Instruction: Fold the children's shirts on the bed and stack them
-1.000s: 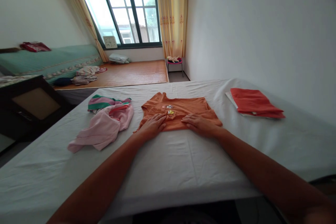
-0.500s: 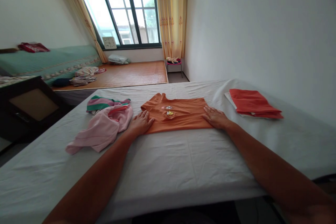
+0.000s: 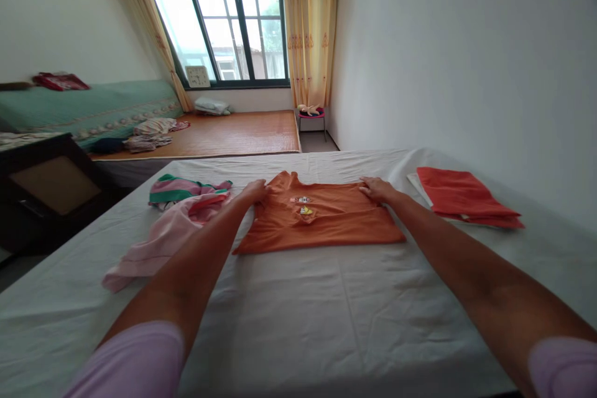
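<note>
An orange shirt (image 3: 317, 221) lies flat on the white sheet of the bed (image 3: 326, 317), about in the middle of it, neckline pointing toward the window, a small printed patch near its centre. Its lower part looks doubled over into a straight edge on the near side.

The left hand (image 3: 254, 189) rests at the shirt's far left corner, by the shoulder, fingers curled down onto the cloth; whether it pinches the fabric or only presses on it I cannot tell from here. The right hand (image 3: 375, 189) sits at the far right corner, fingers bent over the edge of the cloth in the same way, and its grip is just as hard to read. Both arms stretch out long across the sheet, one on each side of the shirt.

Just beside the left arm lies a crumpled pink garment (image 3: 163, 239), partly hidden by the forearm, with a green-and-pink striped piece (image 3: 180, 188) touching its far end. To the right, well apart from the shirt and close to the wall, a folded red cloth (image 3: 464, 196) sits on something white.

Beyond the bed there is a woven mat (image 3: 233, 132) with a loose heap of clothes (image 3: 149, 130), a small pink stool (image 3: 311, 115) under the yellow curtain (image 3: 310, 25), and a clock (image 3: 198, 76) on the windowsill.
</note>
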Motion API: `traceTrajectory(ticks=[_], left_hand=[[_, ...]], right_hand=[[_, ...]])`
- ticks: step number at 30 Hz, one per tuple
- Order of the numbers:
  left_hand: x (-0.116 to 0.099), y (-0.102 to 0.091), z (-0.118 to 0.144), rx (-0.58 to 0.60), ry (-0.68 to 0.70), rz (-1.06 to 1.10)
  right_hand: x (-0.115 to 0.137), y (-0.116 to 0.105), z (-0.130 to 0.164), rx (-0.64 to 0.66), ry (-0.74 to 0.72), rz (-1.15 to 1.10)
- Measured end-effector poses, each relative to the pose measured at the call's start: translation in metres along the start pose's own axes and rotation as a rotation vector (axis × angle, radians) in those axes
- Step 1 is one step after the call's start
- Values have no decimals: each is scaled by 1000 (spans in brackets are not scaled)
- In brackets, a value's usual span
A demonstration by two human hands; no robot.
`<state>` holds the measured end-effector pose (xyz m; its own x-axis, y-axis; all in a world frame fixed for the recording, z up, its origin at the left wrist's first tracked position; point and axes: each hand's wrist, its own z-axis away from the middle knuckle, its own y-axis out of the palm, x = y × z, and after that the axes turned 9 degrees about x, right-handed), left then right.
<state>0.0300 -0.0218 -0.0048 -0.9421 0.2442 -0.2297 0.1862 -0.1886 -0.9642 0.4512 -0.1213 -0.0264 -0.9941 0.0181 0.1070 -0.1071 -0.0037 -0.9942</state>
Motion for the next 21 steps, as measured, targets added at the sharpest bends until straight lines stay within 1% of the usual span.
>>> traceTrajectory(ticks=[2,4,7,9,11,14,15,17,19,21], left_hand=[[-4,3,-13,-16,0,36],[-8,4,-23,-39,-7,87],[-11,3,-34,-33,-19,188],[-13,3,-37,-13,-6,267],[-16,0,-33,-16,35,356],[-19,-9,-15,-85,115,488],[-19,-14,-7,-118,158,550],[-16,-21,15,-167,292,689],[-8,-23,40,-168,441,794],[2,-18,67,-127,522,780]], right_hand=[[-1,-1,-7,3,25,-19],[0,-5,-13,37,36,-60],[3,-10,-18,81,3,-171],[6,-10,-18,31,-24,-293],[10,-8,-14,-63,-27,-441],[13,-7,0,-186,-43,-671],[14,-8,8,-220,-74,-758],[11,-11,27,-275,-162,-920],[6,-12,49,-291,-240,-1022],[-2,-9,70,-257,-276,-1029]])
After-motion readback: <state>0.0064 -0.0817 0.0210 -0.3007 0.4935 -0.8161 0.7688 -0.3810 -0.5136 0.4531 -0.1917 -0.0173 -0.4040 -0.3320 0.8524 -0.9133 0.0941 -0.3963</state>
